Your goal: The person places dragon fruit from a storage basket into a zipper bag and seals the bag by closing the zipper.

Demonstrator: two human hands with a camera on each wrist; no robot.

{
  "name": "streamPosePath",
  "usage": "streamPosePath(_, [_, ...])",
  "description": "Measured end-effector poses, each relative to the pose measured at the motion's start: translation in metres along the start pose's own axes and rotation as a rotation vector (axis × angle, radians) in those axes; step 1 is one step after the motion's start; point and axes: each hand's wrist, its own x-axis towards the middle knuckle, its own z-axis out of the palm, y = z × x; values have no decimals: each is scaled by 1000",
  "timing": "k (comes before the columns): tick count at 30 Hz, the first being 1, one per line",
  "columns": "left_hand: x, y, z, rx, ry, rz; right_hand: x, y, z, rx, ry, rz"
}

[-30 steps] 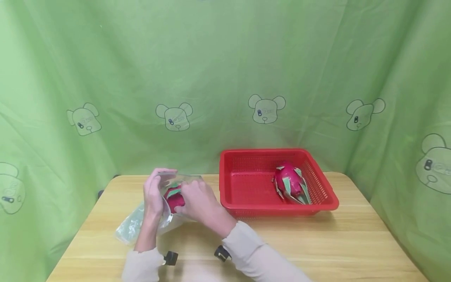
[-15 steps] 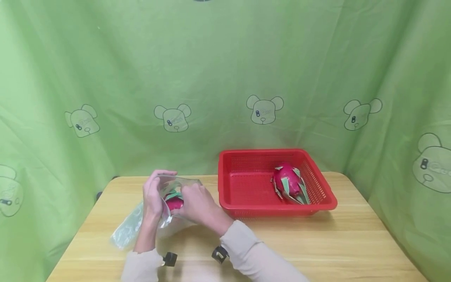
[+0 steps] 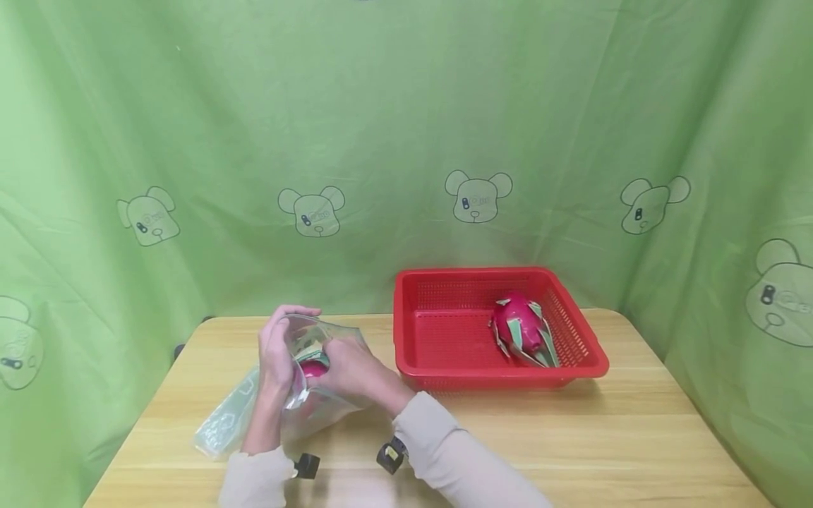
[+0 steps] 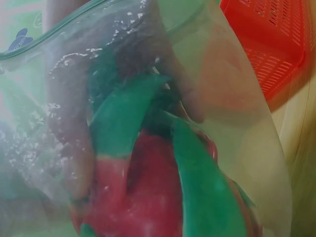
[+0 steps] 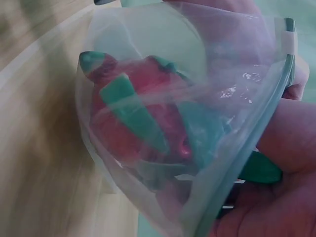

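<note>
A clear zip bag [image 3: 324,418] is held up at the left of the table, its mouth spread toward the person. My left hand [image 3: 274,353] grips the bag's left side at the mouth. Inside the bag is a dragon fruit [image 3: 313,369], pink-red with green scales. My right hand [image 3: 349,367] reaches into the mouth and holds the fruit by its leafy end. In the left wrist view, its fingers [image 4: 81,163] show through the plastic on either side of the dragon fruit [image 4: 153,192]. Most of the fruit is hidden in the head view.
A red perforated basket [image 3: 502,374] stands right of the hands, with a second dragon fruit [image 3: 517,324] at its right side. More clear plastic [image 3: 224,423] lies on the wooden table [image 3: 571,444] beside the left forearm. A green curtain [image 3: 394,127] surrounds the table.
My right hand has pushed the dragon fruit deeper into the bag, so less of the fruit shows. The left hand stays nearly in place; the clear plastic beside its forearm has shifted left.
</note>
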Motion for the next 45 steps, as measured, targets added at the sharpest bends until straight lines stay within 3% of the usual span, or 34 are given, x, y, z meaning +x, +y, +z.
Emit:
streamPosePath(9, [0,1,-1,-87,15,1,4,4,6,-3,-37,-4])
streamPosePath(16, [1,0,-3,-68,21,4,7,7,8,-17,-58,17])
streamPosePath(20, [1,0,-4,-46,23,3,8,10,7,33,-99,18])
streamPosePath(27, [2,2,-5,-55,22,17,1,8,-11,53,-137,7])
streamPosePath(32, [3,4,-5,-64,19,25,-9,5,-23,52,-88,15])
streamPosePath(39, [6,5,-7,-36,19,32,-24,8,-40,173,13,-10])
streamPosePath(45, [6,5,-5,-36,14,40,-35,27,-44,255,210,-70])
